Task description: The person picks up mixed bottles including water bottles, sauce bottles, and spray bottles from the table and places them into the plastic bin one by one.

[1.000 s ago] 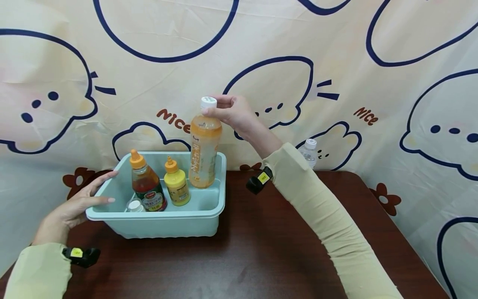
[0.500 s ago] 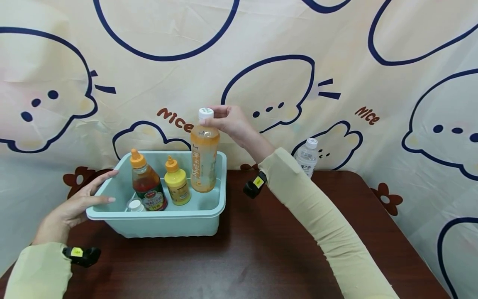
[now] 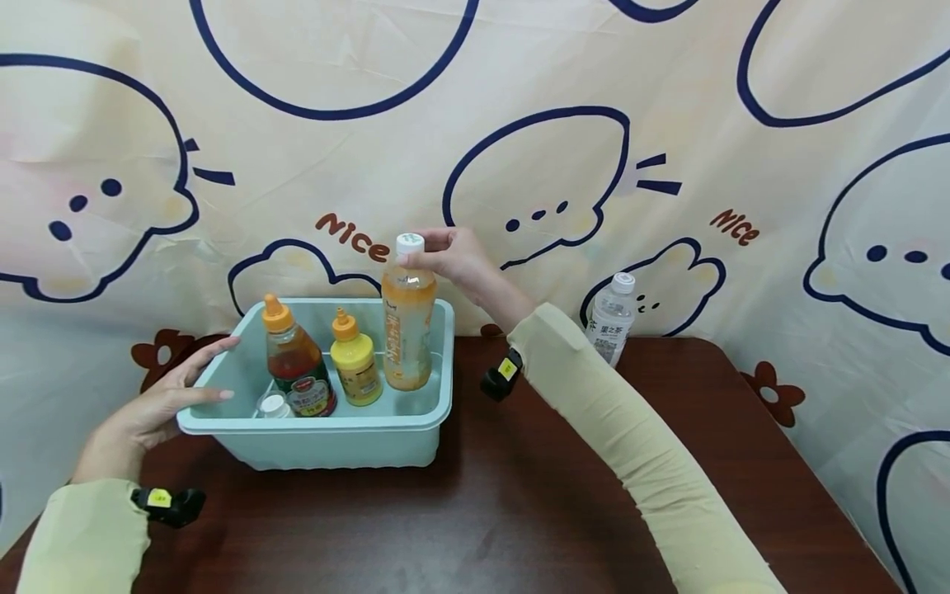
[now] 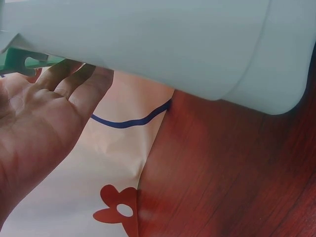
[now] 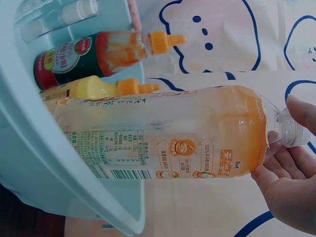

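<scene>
A light blue plastic bin [image 3: 319, 448] stands on the table. At its left end my left hand [image 3: 154, 412] grips the rim, with the thumb over the inside; in the left wrist view the left hand's fingers [image 4: 81, 81] reach under the rim. My right hand [image 3: 463, 264] pinches the neck of an orange-labelled drink bottle [image 3: 406, 334], just below its white cap. Upright, the bottle's lower part is inside the bin's right side. Beside it are a yellow squeeze bottle [image 3: 356, 371] and a red sauce bottle [image 3: 300, 371] with an orange nozzle. A small white-capped clear bottle [image 3: 275, 407] is at front left.
A clear water bottle [image 3: 612, 322] with a white cap stands at the back of the dark wooden table [image 3: 475, 528], partly behind the right sleeve. A printed cloth [image 3: 534, 74] hangs close behind the table.
My right hand has lowered the drink bottle further into the bin. The left hand keeps its place on the rim. More of the water bottle shows beside the right sleeve.
</scene>
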### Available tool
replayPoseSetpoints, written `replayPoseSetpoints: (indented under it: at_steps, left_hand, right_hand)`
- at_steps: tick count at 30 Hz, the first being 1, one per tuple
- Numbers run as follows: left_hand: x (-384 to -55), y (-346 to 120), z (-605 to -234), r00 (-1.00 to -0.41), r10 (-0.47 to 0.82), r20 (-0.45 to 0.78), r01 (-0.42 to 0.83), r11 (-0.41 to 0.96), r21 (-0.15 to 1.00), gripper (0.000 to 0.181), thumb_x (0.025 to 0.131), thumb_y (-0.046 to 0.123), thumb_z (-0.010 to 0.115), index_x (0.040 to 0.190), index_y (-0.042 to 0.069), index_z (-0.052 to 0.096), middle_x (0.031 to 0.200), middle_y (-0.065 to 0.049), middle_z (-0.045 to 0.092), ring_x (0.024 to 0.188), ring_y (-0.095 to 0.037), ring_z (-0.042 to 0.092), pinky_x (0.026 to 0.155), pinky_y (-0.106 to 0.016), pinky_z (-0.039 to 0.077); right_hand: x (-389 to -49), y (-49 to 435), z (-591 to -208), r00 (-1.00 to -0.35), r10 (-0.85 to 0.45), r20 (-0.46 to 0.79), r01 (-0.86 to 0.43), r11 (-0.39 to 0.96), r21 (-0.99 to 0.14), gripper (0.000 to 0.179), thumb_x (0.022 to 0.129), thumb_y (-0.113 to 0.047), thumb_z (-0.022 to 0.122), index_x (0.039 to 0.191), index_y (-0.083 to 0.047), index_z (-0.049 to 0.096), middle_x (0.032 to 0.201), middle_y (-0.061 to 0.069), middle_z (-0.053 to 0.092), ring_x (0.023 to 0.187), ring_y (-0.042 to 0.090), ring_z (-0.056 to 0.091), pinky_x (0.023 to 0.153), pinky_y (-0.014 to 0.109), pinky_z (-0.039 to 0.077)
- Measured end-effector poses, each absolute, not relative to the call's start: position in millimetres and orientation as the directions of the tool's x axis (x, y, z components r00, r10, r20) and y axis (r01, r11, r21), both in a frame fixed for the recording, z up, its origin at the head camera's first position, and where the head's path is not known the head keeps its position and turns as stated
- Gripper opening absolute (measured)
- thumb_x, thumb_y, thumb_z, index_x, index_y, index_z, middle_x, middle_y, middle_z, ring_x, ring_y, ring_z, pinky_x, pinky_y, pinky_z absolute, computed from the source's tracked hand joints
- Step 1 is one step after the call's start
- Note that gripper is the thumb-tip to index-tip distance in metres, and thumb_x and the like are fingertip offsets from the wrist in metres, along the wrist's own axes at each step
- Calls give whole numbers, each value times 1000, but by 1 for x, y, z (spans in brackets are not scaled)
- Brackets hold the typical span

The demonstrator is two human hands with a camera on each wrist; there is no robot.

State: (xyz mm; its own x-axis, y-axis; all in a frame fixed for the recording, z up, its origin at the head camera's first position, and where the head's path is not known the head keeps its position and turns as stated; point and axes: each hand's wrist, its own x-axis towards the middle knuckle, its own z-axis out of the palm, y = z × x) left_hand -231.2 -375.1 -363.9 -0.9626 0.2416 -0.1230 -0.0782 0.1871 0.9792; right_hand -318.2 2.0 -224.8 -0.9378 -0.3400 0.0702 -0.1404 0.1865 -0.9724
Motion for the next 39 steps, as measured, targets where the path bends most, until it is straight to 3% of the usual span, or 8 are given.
replayPoseSetpoints:
  at_steps: [11, 24, 39]
  left_hand:
    - [-230, -377, -366, -960, 258, -108, -70, 151, 986, 70, 88, 0, 50, 138, 42, 25, 142, -17, 0, 90, -3, 53, 69, -38, 54]
    - [-231, -374, -366, -962, 252, -109, -65, 176, 982, 73, 87, 2, 53, 141, 40, 22, 142, -16, 1, 91, -1, 52, 71, -41, 54]
    - [-231, -372, -363, -964, 236, -124, -76, 204, 976, 73, 87, 3, 54, 140, 42, 22, 141, -21, -2, 90, -5, 51, 71, -43, 53]
  right_hand:
    - [-323, -5, -238, -944, -330, 25, -100, 212, -972, 41, 77, -13, 73, 116, -10, 61, 110, 4, 62, 101, 17, 55, 93, 34, 43]
    - [-328, -9, -251, -945, -325, -46, -50, 280, -959, 42, 75, -15, 74, 116, -14, 62, 112, 2, 61, 105, 17, 55, 92, 33, 43]
    - [-334, -13, -262, -942, -330, -58, -55, 322, -945, 45, 75, -15, 74, 118, -15, 60, 114, 1, 60, 107, 16, 54, 93, 32, 43]
